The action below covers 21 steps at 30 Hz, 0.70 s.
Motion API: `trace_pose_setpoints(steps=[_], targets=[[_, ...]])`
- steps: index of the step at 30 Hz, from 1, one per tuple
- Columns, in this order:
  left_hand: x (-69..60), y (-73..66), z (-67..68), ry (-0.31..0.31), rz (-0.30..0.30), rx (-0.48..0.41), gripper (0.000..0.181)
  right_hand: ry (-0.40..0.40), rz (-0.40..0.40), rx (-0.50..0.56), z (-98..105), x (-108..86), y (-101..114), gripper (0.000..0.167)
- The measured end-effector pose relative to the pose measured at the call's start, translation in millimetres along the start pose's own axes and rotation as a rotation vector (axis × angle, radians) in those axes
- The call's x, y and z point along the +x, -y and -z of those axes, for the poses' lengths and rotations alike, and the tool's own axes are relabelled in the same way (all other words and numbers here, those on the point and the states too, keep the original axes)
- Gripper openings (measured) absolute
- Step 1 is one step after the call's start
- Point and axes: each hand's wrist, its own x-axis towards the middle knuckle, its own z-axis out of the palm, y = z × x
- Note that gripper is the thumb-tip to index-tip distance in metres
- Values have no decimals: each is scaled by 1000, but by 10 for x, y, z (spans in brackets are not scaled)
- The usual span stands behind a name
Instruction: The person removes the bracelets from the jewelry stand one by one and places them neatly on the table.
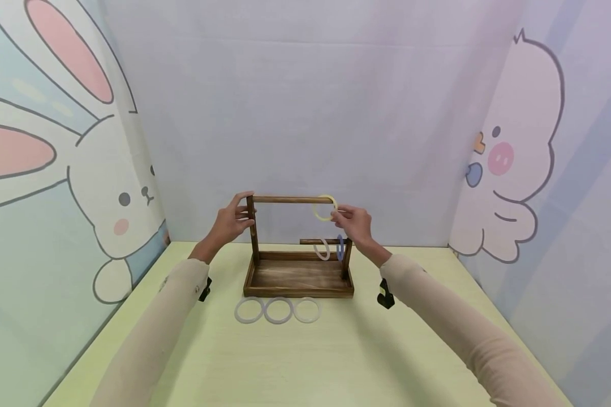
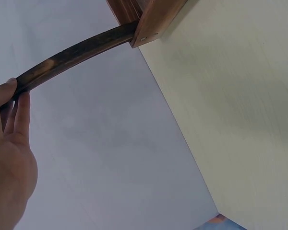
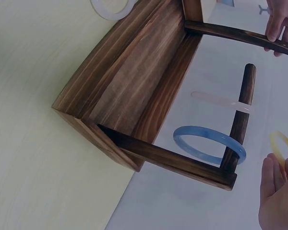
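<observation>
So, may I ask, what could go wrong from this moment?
The yellow ring might slip and fall if the right grip loosens too soon, because it is at the free end of the upper bar.

The right grip might also knock the blue ring, which hangs on the lower bar, close below it.

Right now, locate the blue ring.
In the head view, the blue ring hangs on the lower bar, right of the pale ring, near the right upright.
</observation>
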Motion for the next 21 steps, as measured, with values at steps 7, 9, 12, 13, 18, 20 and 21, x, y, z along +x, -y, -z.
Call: trace_pose_setpoints(steps=[7, 9, 12, 13, 18, 20, 21], targets=[[-6, -18, -2, 1, 7, -23, 82, -5, -20, -9, 24, 17, -24, 32], [1, -17, -7, 2, 5, -23, 82, -7, -25, -9, 45, 26, -35, 32], [5, -19, -12, 3, 8, -13, 83, -5, -42, -5, 84, 31, -56, 32], [5, -16, -14, 4, 11, -8, 83, -6, -52, 0, 96, 31, -64, 32], [9, -5, -15, 2, 6, 4, 83, -14, -87, 18, 138, 28, -96, 31], [5, 2, -10, 1, 5, 9, 83, -15, -96, 26, 146, 20, -102, 30], [-1, 4, -7, -1, 4, 13, 83, -11, -95, 21, 151, 15, -106, 30]])
